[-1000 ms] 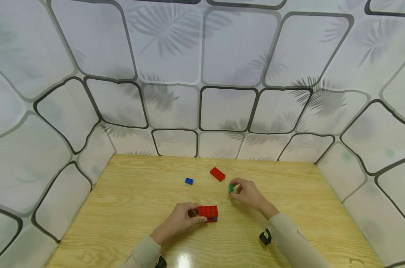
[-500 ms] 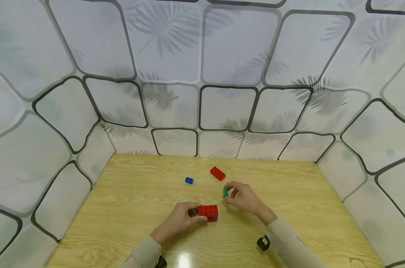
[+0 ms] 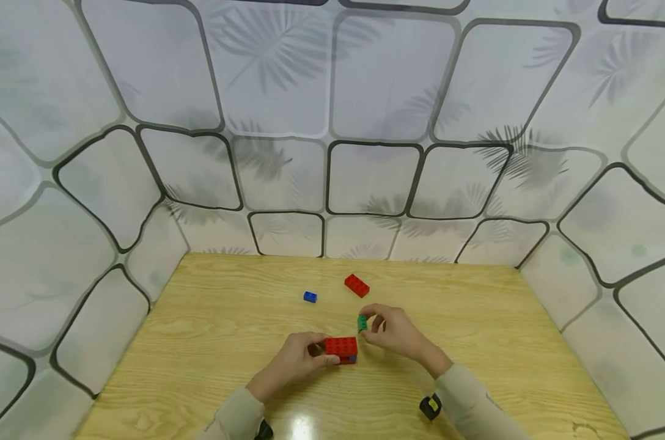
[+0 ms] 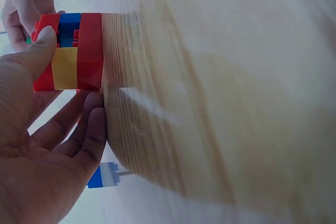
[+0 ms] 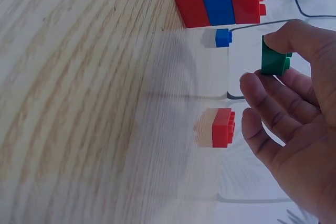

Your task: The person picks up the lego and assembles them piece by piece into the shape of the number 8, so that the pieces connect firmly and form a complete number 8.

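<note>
My left hand [image 3: 295,359] grips a stacked block assembly [image 3: 341,347] on the table. In the left wrist view the stack shows red bricks [image 4: 90,51] above and below, with a yellow brick [image 4: 65,68] and a blue brick [image 4: 69,24] between them; my thumb lies against its side. Just right of the stack, my right hand [image 3: 397,333] pinches a small green brick [image 3: 362,324] between thumb and fingers. In the right wrist view the green brick [image 5: 274,59] is held off the table, apart from the stack.
A loose blue brick [image 3: 310,297] and a loose red brick [image 3: 357,285] lie farther back on the wooden table [image 3: 228,305]. A patterned fabric wall [image 3: 288,235] encloses the back and both sides.
My right hand has moved left and slightly nearer with the green brick, closing in on the stack. My left hand and the stack have stayed in place.
</note>
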`<state>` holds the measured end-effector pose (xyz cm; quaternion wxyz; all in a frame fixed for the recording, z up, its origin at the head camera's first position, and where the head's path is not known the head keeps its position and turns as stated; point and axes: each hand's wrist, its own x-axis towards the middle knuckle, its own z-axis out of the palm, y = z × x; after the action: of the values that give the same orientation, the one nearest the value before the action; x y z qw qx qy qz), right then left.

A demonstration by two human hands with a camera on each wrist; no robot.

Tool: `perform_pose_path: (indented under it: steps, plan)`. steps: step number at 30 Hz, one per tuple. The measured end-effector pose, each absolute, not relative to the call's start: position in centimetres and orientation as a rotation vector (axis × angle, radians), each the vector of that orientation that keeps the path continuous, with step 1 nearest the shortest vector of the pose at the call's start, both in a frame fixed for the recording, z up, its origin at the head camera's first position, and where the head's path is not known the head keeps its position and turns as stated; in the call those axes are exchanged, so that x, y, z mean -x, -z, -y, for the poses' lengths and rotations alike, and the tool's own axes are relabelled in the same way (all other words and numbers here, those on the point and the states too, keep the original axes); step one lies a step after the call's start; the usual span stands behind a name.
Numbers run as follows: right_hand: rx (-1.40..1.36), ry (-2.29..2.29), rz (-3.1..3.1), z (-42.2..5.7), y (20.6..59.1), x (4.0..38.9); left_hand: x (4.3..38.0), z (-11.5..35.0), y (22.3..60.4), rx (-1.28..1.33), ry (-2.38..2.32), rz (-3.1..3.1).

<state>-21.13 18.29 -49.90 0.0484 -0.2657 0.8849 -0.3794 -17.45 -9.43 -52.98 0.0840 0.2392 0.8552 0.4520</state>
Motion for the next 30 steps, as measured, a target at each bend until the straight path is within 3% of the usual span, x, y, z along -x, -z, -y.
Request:
perform_pose_path:
  steps: [30]
  plan:
    - [0.873,1.182,-2.595,-17.6,49.4,19.7,17.5,9.4,53.1,-0.719,-1.365,-2.545]
